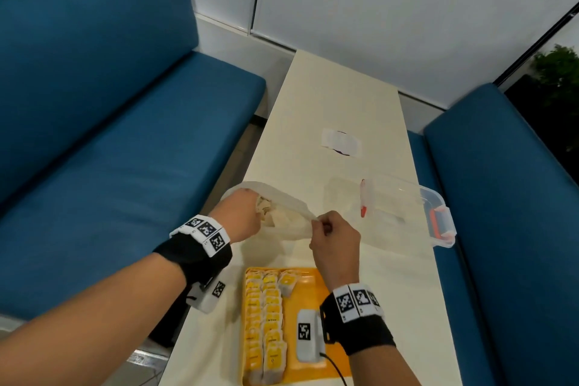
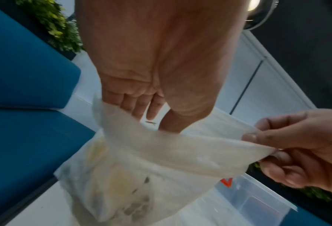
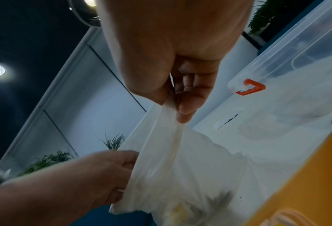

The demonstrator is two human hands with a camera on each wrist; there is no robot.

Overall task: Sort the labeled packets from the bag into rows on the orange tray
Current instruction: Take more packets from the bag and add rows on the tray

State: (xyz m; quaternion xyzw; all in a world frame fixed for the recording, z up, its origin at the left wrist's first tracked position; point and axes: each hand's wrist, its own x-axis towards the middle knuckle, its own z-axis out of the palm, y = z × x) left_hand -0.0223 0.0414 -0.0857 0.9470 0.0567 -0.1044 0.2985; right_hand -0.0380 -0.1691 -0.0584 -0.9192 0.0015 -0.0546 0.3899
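A translucent white bag (image 1: 291,224) (image 2: 161,160) (image 3: 180,160) stands on the table just beyond the orange tray (image 1: 315,277) (image 3: 306,175). My right hand (image 1: 319,224) (image 3: 173,105) (image 2: 262,146) pinches the bag's rim between thumb and forefinger and holds its mouth wide. My left hand (image 1: 255,213) (image 2: 153,120) (image 3: 113,172) reaches into that mouth with fairly straight fingers; the rim hides some fingertips. Yellow-labelled packets (image 2: 118,180) show dimly through the bag. On the tray, packets (image 1: 263,323) lie in two long rows, with one more starting a third row.
A clear plastic box (image 1: 407,207) (image 2: 258,198) (image 3: 296,45) with orange latches sits on the narrow white table (image 1: 329,97) right of the bag. A pale sticker (image 1: 341,142) lies farther back. Blue sofas (image 1: 125,135) flank the table on both sides.
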